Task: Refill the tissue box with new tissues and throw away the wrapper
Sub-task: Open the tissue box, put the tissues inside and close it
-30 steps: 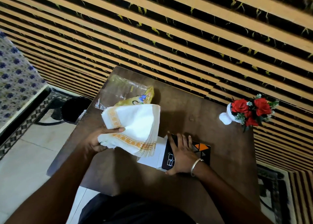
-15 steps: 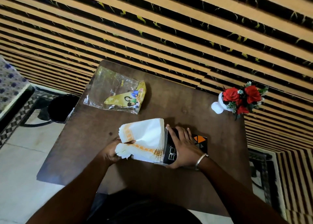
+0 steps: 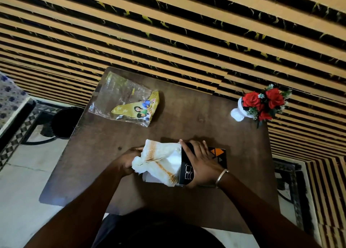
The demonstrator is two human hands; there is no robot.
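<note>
Sitting on a brown tabletop [image 3: 112,163]. Left hand [image 3: 129,159] gripping a stack of white tissues [image 3: 161,161] with orange borders, pressing one end against the open end of a black box [image 3: 204,165]. Right hand [image 3: 202,165] lying flat on top of the box, fingers spread. White letters "BO" showing on the box, rest hidden; orange triangles too. Clear wrapper [image 3: 129,101] lying at the far left of the tabletop, yellow picture label showing cartoon people, writing too small to read. Red flowers [image 3: 262,103] in the far right corner. Black bin [image 3: 65,122] standing on the floor.
</note>
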